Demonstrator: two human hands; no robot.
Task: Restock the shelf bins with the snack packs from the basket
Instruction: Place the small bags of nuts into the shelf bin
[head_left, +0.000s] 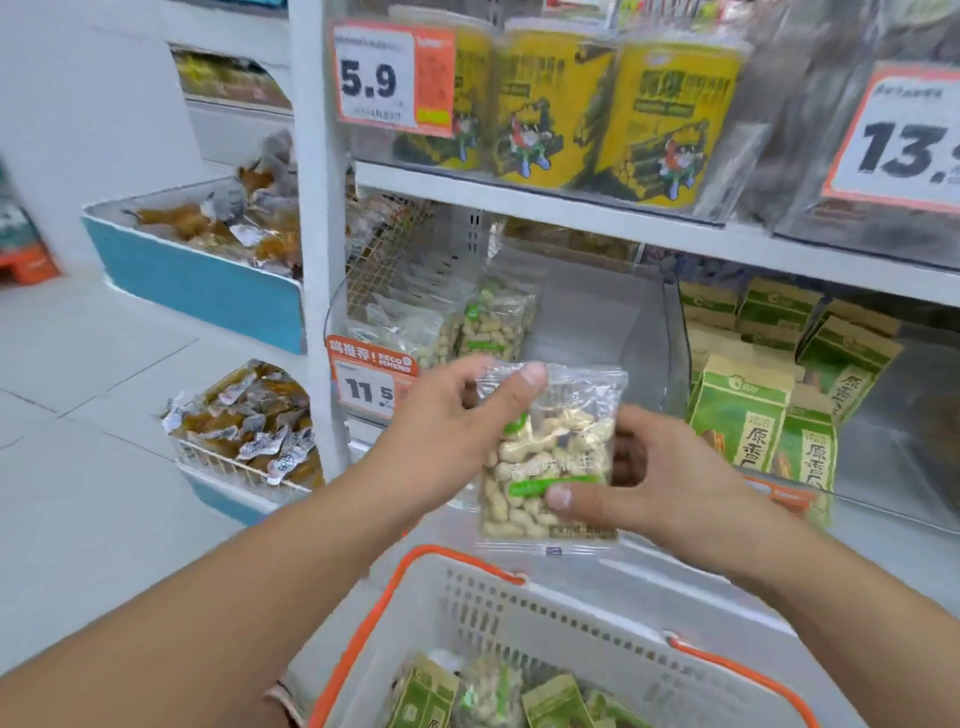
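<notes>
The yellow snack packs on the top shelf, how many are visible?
3, side by side: left pack partly behind the 5.9 price tag, middle pack, right pack. More may stand hidden behind them.

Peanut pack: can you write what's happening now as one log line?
step: restocking | held: peanut pack | left hand: grips top | right hand: grips lower side | basket: packs remain

Left hand and right hand raised, thumbs and fingers pinching together.

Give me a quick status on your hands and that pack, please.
Both hands grip peanut pack. Held above basket, before clear bin. Nothing blocking.
</notes>
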